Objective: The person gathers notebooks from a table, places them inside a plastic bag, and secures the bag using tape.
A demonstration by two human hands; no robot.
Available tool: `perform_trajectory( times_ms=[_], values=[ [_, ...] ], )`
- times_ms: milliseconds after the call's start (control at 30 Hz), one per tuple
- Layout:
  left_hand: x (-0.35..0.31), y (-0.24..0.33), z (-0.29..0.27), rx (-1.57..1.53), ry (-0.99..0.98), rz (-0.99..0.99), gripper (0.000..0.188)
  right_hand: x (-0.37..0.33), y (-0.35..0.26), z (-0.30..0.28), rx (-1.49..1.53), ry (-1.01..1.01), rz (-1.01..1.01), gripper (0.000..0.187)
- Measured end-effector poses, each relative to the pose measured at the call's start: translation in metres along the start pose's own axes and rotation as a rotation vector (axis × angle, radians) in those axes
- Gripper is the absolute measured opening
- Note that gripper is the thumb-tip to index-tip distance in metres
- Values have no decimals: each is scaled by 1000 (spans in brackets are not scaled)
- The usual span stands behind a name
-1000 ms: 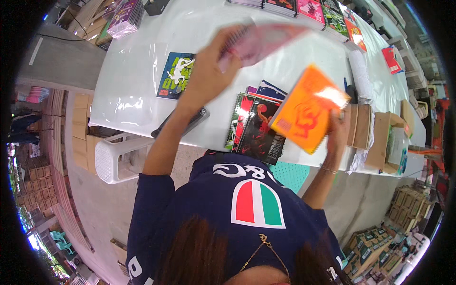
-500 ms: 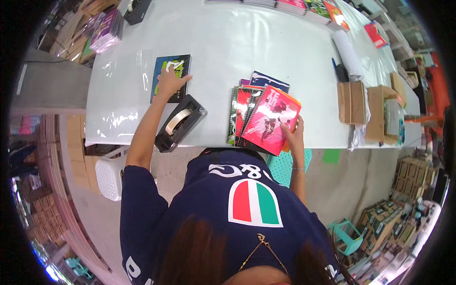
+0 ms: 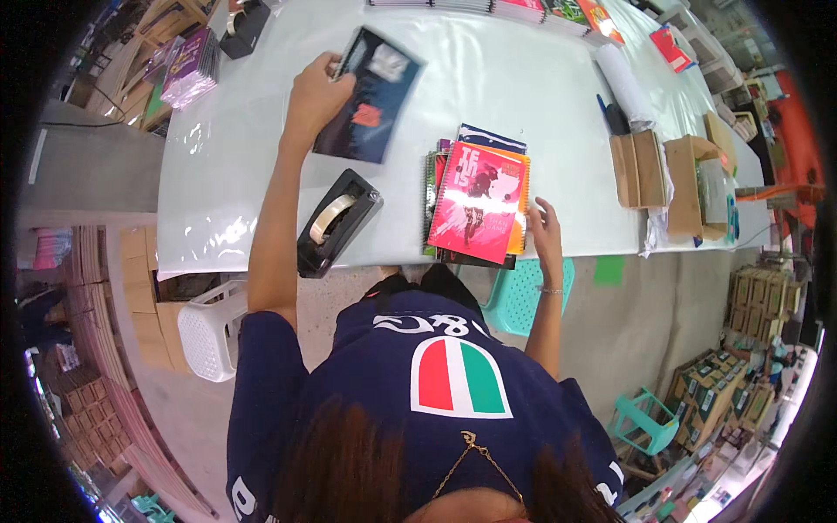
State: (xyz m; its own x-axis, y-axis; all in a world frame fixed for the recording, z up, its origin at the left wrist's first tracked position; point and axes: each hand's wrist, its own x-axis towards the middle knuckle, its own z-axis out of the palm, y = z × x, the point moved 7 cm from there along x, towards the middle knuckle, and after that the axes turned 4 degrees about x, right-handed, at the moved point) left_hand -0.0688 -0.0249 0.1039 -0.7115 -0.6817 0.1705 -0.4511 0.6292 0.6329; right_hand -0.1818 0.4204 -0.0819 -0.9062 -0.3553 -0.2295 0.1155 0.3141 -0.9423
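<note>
Pinched along its spiral edge, a dark blue spiral notebook (image 3: 384, 91) is in my left hand (image 3: 318, 100), which is closed on it. The notebook is tilted over the table and a little blurred, showing a white patch and a red one. A fanned stack of spiral notebooks lies at the table's near edge, with a pink notebook (image 3: 478, 196) on top and orange, dark and navy ones peeking out beneath. Just right of that stack is my right hand (image 3: 546, 235), fingers apart and holding nothing. Below my left hand stands a black tape dispenser (image 3: 340, 222) with a tape roll.
The white-covered table (image 3: 218, 192) carries a purple notebook pile (image 3: 193, 65) and a second dispenser (image 3: 244, 28) at far left. At right are a white roll (image 3: 626, 87) and open cardboard boxes (image 3: 697, 187). Stools (image 3: 209, 331) stand by the near edge.
My left hand has picked up the notebook from the table and moved it up and right. The pink notebook now lies straighter on the stack; my right hand has let go of it.
</note>
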Motion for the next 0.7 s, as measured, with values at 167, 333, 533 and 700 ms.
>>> perform_trajectory(
  times_ms=[167,333,533,700],
  values=[
    [-36,143,4,-338,-344,396,35,15,-9,-33,-256,-154,-43,41],
    [-90,218,73,-105,-349,1004,43,38,11,-56,-189,-150,-158,44],
    [-99,2,146,-232,-52,-49,51,20,12,-10,66,-225,110,68],
    [-164,-36,214,-148,-208,-284,82,22,6,20,-41,-189,-121,56]
  ],
)
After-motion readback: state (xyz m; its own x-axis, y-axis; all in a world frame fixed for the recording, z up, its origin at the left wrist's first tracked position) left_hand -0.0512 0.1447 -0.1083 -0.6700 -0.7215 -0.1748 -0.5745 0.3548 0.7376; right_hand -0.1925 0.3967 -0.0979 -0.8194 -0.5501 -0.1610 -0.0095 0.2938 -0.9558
